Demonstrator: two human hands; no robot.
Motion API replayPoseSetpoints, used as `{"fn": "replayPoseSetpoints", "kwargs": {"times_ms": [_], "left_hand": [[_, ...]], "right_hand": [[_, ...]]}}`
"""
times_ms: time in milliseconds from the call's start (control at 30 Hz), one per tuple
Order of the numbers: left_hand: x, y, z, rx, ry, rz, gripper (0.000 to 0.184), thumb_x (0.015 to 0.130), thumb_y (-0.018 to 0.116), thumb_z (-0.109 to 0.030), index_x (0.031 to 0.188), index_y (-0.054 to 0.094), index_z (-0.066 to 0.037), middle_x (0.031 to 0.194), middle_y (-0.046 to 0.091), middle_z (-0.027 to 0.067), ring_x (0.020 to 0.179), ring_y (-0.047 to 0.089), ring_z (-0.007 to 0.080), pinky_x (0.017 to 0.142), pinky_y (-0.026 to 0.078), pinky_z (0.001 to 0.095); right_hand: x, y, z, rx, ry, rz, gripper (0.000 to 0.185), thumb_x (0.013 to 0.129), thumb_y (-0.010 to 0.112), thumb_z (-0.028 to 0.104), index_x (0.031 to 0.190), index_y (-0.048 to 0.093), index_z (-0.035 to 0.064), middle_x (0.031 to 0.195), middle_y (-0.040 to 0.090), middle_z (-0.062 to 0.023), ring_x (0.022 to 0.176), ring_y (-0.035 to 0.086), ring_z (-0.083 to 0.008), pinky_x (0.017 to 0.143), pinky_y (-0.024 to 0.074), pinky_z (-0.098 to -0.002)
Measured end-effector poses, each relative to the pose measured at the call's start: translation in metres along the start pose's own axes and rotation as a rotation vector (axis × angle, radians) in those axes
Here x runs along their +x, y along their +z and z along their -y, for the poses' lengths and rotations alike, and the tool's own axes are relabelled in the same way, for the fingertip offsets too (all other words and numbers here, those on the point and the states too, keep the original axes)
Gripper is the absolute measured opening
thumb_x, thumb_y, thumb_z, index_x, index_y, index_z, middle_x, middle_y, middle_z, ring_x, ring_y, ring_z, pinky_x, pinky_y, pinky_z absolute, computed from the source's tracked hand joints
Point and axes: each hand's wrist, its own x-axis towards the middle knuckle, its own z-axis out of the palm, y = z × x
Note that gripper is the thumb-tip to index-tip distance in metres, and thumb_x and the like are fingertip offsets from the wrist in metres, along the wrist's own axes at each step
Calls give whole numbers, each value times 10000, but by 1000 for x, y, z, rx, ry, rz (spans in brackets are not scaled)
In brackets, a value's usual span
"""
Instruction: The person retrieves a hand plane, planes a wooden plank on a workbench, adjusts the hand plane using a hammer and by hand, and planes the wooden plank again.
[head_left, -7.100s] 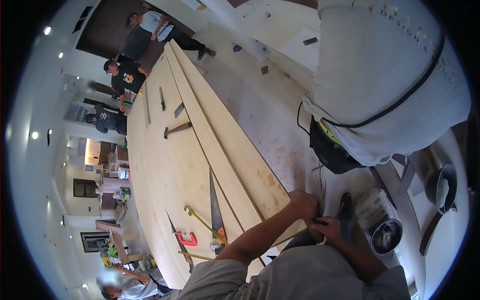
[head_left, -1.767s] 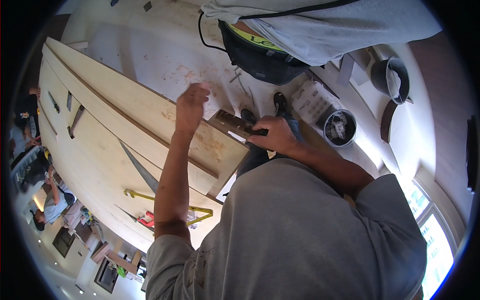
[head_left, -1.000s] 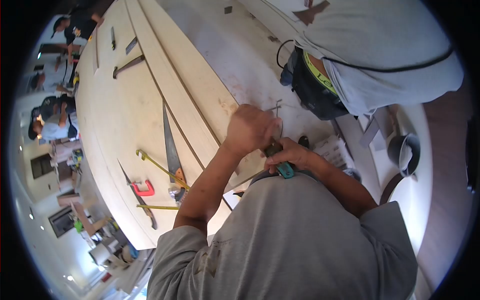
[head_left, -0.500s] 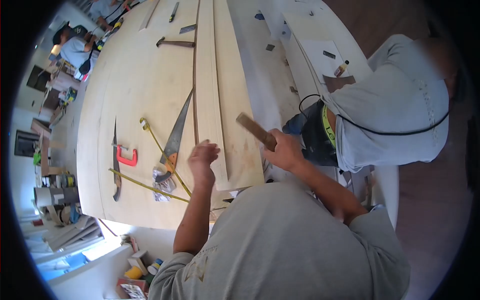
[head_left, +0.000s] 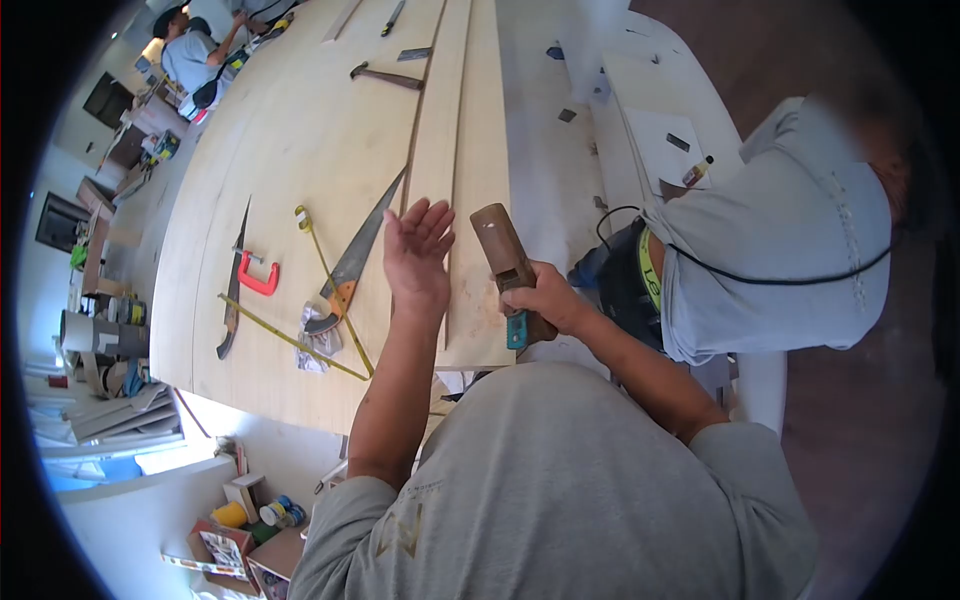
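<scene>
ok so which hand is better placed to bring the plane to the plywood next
Likely the right hand: it grips the wooden plane, seen near the edge of the plywood. The left hand is open, palm in view and holding nothing.

Red clamp (head_left: 273, 280), hammer (head_left: 392, 77), and small bottle (head_left: 697, 172) near a co-worker (head_left: 790, 240).

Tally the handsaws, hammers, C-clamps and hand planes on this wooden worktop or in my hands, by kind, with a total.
Handsaws: 2
Claw hammer: 1
Red C-clamp: 1
Wooden hand plane, held in your right hand: 1
Total: 5
</scene>
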Motion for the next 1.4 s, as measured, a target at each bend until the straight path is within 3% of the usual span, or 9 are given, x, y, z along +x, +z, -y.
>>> {"fn": "replayPoseSetpoints", "kwargs": {"times_ms": [67, 367, 567, 633, 700, 1000, 1100, 1200, 1400], "left_hand": [[-11, -8, 4, -1, -13, 115, 634, 1032, 412, -561, 1314, 546, -8, 1227, 668, 169, 1117, 639, 297, 975, 456, 435], [-48, -13, 15, 114, -39, 195, 426, 1018, 547, -319, 1276, 569, 20, 1099, 709, 148, 921, 707, 241, 808, 538, 342], [10, -121, 23, 1227, 272, -264, 521, 861, 693, -275, 1209, 640, 109, 1108, 700, 296, 940, 705, 382, 849, 556, 402], [43, -169, 20, 1682, 472, -404, 486, 804, 724, -280, 1136, 665, 70, 1077, 680, 324, 968, 679, 436, 878, 543, 467], [70, -195, 4, 1892, 426, -369, 413, 786, 733, -305, 1010, 663, 35, 1014, 678, 289, 956, 663, 442, 888, 530, 509], [153, -190, 1, 1979, 347, -37, 413, 796, 724, -211, 1119, 576, -1, 1162, 620, 239, 1121, 593, 427, 954, 507, 528], [180, -182, 11, 2016, 311, -41, 419, 804, 715, -225, 1130, 580, 1, 1154, 626, 234, 1117, 599, 421, 941, 518, 521], [190, -177, 10, 2057, 281, -70, 454, 809, 725, -301, 1124, 590, -4, 1150, 630, 226, 1100, 608, 429, 916, 543, 507], [237, -154, 23, 1971, 57, -95, 390, 816, 698, -246, 1109, 658, 8, 1142, 686, 211, 1083, 664, 392, 913, 550, 479]], "right_hand": [[-8, -9, 2, 410, 66, 147, 440, 825, 696, 218, 1180, 526, 23, 993, 709, -200, 729, 701, -201, 702, 580, -334], [-28, -1, 20, 567, 77, 300, 604, 810, 686, 170, 1335, 432, 10, 1082, 679, -257, 733, 705, -211, 706, 597, -326], [-28, -6, -1, 458, 81, 135, 578, 811, 699, 159, 1320, 458, 29, 1142, 674, -221, 861, 696, -198, 809, 583, -352], [-28, -12, -4, 482, 87, 130, 531, 805, 695, 146, 1281, 489, 32, 1156, 670, -221, 862, 692, -194, 822, 580, -353], [-24, -18, -2, 507, 94, 140, 507, 804, 690, 137, 1263, 501, 33, 1149, 673, -222, 852, 695, -194, 808, 584, -350], [-15, -12, 38, 496, -25, 38, 457, 813, 665, 106, 1232, 505, 19, 1106, 674, -240, 790, 702, -197, 695, 605, -345], [-11, -6, 40, 527, -51, -38, 796, 829, 656, 109, 1540, 299, 95, 1096, 672, -237, 788, 712, -226, 707, 605, -375], [-18, 15, 51, 532, -75, -117, 412, 838, 649, 96, 1216, 508, 14, 1095, 674, -237, 799, 706, -201, 699, 611, -360], [18, -7, 27, 541, -51, -243, 372, 848, 655, 113, 1181, 522, 15, 1083, 680, -222, 800, 704, -199, 700, 605, -354]]}}
